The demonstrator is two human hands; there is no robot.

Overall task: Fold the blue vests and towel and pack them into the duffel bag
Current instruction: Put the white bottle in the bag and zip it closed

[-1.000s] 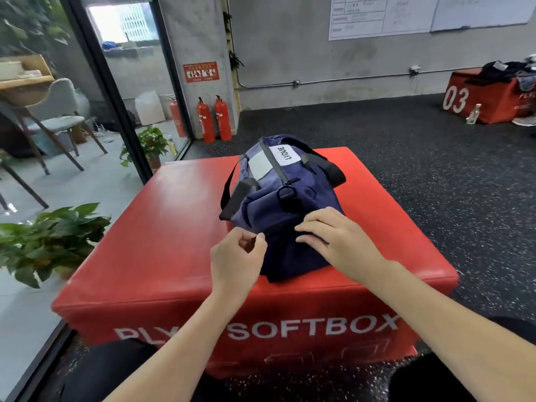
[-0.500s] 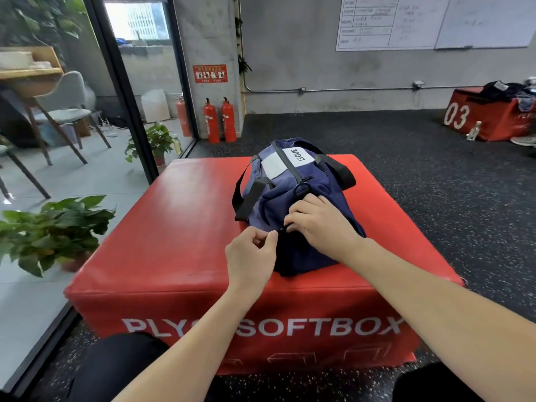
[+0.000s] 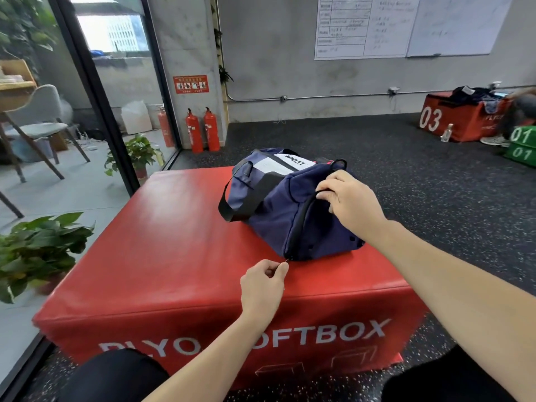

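A navy duffel bag (image 3: 278, 210) with black straps and a white label lies on the red soft box (image 3: 174, 256). My left hand (image 3: 262, 281) pinches the small zipper pull at the bag's near bottom corner, just above the box top. My right hand (image 3: 346, 195) grips the bag's top edge beside the black zipper line, fingers curled into the fabric. The zipper runs in a dark curve from my right hand down to my left. No vests or towel are visible outside the bag.
Potted plants (image 3: 37, 250) stand left of the box behind a glass wall (image 3: 95, 97). Two red fire extinguishers (image 3: 203, 130) stand by the pillar. Another red box marked 03 (image 3: 452, 117) with clothes on it and green boxes (image 3: 522, 146) sit at the far right.
My left hand has drawn the zipper pull down to the bag's bottom corner. My right hand has shifted up and right to the bag's top edge. The view has swung left.
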